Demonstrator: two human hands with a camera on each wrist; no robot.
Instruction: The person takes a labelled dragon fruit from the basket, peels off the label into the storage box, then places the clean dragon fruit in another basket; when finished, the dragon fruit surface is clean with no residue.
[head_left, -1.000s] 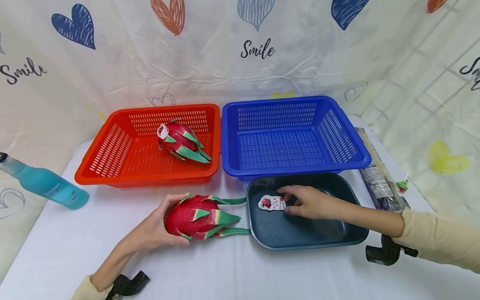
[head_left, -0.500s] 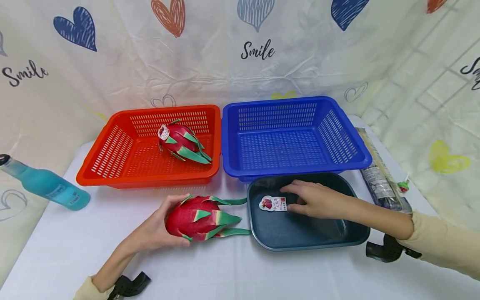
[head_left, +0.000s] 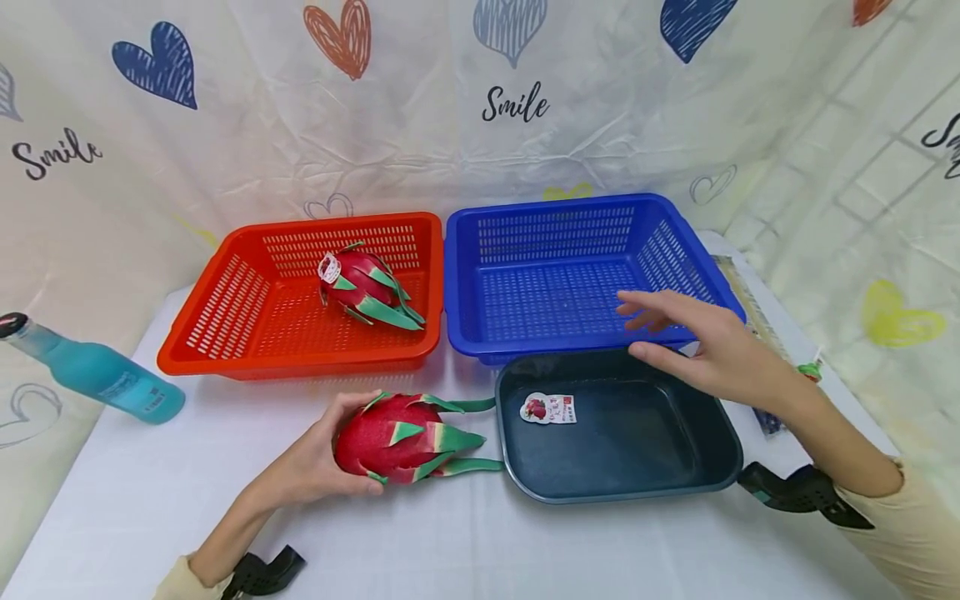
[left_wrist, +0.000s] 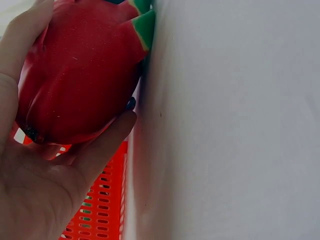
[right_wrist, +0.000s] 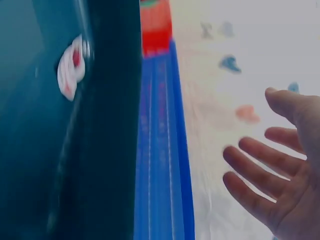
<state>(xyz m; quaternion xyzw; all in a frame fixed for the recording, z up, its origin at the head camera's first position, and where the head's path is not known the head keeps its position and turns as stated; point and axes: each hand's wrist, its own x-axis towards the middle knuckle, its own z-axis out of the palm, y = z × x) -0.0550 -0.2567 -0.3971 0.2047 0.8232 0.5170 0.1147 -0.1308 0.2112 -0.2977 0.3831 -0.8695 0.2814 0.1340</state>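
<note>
A red dragon fruit (head_left: 393, 437) with green scales lies on its side on the white tabletop, its leaf tips reaching the dark tray's left rim. My left hand (head_left: 330, 454) grips its blunt end, thumb on the near side and fingers on the far side. In the left wrist view the dragon fruit (left_wrist: 80, 70) sits between thumb and fingers. Inside the dark tray (head_left: 622, 492) rests a small white label (head_left: 547, 408) with a fruit picture. My right hand (head_left: 705, 342) is over the tray's back right rim, fingers spread apart and holding nothing, as the right wrist view shows.
Behind stand a red basket (head_left: 300, 367) with another labelled dragon fruit (head_left: 367, 283) and a blue basket (head_left: 555, 343). A bottle of turquoise liquid (head_left: 112, 379) is at the left. A clear package (head_left: 768, 421) and a small green-and-red item (head_left: 810, 369) lie at the right, partly behind my right arm.
My right hand has lifted away from the label, moving back and right out of the tray; the label stays in the tray. The left hand keeps its grip on the dragon fruit.
</note>
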